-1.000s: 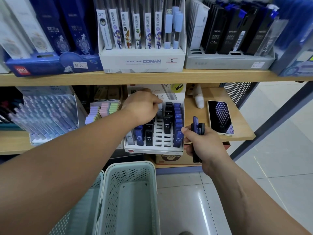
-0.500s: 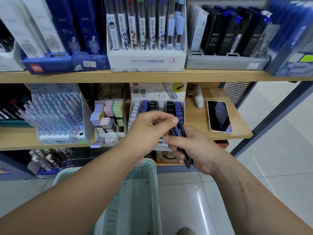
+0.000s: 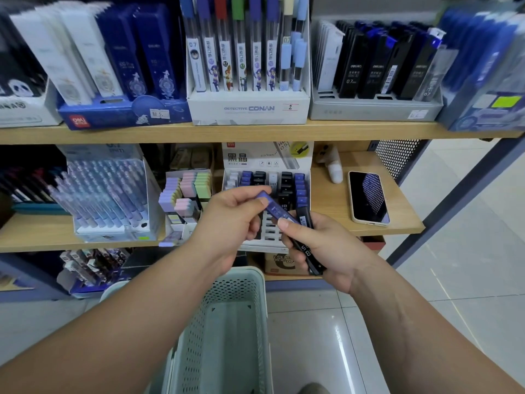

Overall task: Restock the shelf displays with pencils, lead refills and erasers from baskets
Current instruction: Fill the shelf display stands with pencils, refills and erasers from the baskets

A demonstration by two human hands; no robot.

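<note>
One blue lead refill (image 3: 272, 206) is now pinched by the left hand (image 3: 230, 223), drawn from the black refills (image 3: 306, 243) that the right hand (image 3: 326, 248) grips, in front of the display tray (image 3: 268, 234). The left hand has come back from the tray. Judged: another slotting pending.

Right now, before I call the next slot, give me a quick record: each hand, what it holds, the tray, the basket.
Left hand: pinches the upper end of a blue refill case
Right hand: grips a black refill case, thumb on the blue one's lower end
Tray: on the shelf behind the hands, front slots empty
Basket: below the hands, nothing visible inside
Phone: flat on the shelf, right of the tray
</note>
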